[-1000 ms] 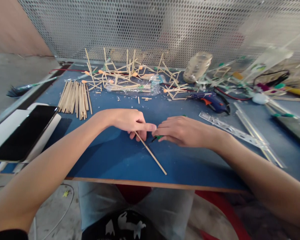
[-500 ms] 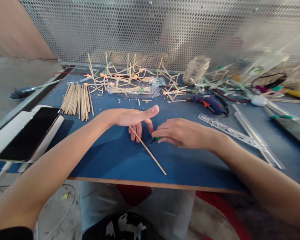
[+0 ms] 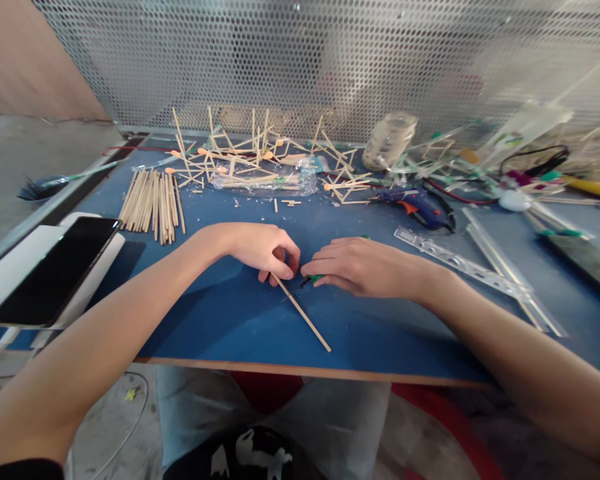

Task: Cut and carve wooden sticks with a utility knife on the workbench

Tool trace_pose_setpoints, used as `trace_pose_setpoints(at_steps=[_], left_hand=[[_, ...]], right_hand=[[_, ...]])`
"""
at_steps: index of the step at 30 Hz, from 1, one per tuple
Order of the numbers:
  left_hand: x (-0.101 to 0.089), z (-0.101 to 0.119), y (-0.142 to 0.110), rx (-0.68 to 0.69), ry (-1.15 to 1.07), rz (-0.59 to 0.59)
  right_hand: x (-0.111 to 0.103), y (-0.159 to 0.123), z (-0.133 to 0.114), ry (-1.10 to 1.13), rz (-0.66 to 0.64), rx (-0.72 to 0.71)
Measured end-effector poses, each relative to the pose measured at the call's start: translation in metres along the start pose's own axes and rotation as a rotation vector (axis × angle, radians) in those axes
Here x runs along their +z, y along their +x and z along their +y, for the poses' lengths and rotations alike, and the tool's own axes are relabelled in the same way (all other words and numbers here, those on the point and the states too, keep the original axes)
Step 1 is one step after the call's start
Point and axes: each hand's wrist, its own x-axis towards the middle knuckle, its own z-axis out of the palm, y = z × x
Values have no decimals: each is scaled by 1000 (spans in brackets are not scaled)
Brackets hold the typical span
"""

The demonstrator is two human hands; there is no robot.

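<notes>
- The left hand (image 3: 270,247) pinches the upper end of a thin wooden stick (image 3: 307,320) between thumb and fingertips, its other fingers curled beneath.
- This stick lies slantwise over the blue table (image 3: 240,327), its free end pointing down to the right, near the front edge.
- The right hand (image 3: 357,265) is closed around a small green tool (image 3: 316,277), fingers pressed together; its dark tip points toward the stick, and most of the tool is hidden by the hand.
- The two hands are close together but apart.
- A pile of sticks (image 3: 153,203) lies left of the hands, beyond the phone (image 3: 55,270), which rests on a white object (image 3: 17,257).
- Behind the hands are joined stick shapes (image 3: 253,155), some with orange pieces, and a clear plastic bag (image 3: 265,181) with sticks in it.
- Farther right stand a cloudy jar (image 3: 389,140) and, nearer, a blue glue gun (image 3: 425,207) on its side.
- A clear strip with holes (image 3: 455,263) crosses clear rods (image 3: 513,273) beyond the right forearm.
- A metal mesh screen (image 3: 280,53) rises behind the table.
</notes>
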Motion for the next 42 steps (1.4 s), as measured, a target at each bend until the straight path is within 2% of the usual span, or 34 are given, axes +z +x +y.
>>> trace_pose_setpoints(at_steps=[9, 16, 23, 36, 42], left_hand=[[5, 1, 0, 1, 179, 46], [-2, -2, -6, -41, -91, 8], [-2, -5, -10, -22, -196, 2], [3, 2, -2, 11, 143, 7], [4, -1, -1, 14, 200, 24]], right_hand=[[0, 0, 0, -5, -5, 3], [2, 0, 0, 0, 22, -16], [2, -1, -1, -14, 5, -8], [0, 1, -1, -38, -19, 17], [2, 1, -1, -48, -29, 22]])
